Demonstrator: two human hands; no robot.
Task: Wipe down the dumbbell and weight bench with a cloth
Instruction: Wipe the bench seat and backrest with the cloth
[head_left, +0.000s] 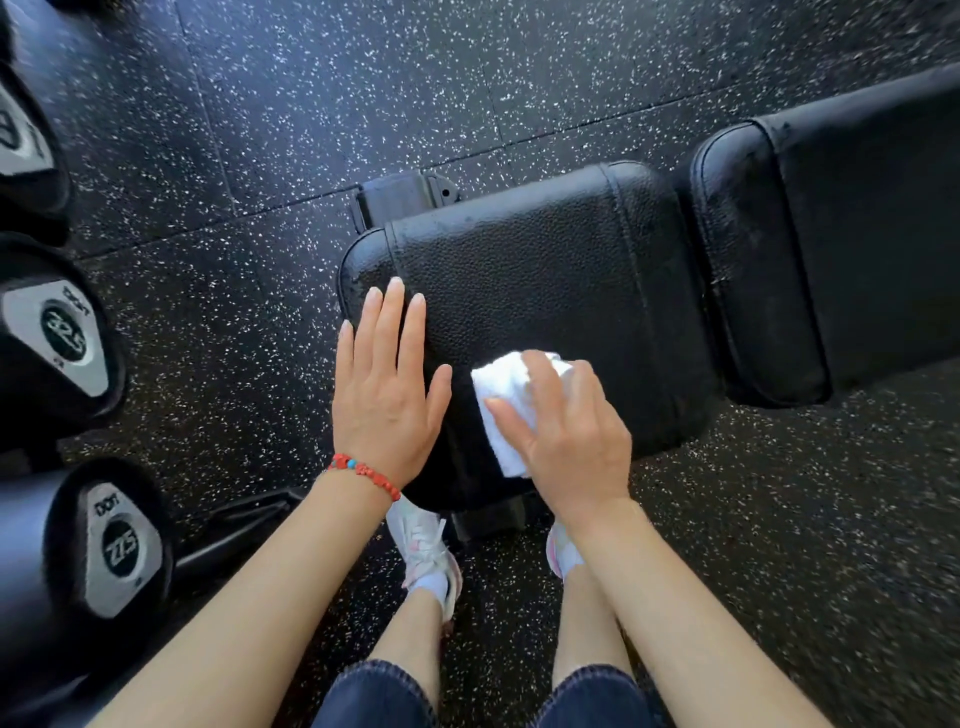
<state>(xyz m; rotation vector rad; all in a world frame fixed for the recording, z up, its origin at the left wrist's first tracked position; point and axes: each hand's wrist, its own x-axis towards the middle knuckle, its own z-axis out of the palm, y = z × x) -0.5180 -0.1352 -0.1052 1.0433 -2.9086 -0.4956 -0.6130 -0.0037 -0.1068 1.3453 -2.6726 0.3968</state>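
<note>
Pebbled black bench pad (545, 270): flat left hand (387, 395); right hand (566, 431) presses folded cloth (506, 395).

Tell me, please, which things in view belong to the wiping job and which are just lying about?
In the job:
- white folded cloth, pressed by the right hand
- black textured padded bench seat, left hand flat on it
- black bench back pad
- black dumbbells with grey end plates

Lying about:
- black speckled rubber floor
- red beaded bracelet
- white sneakers
</note>
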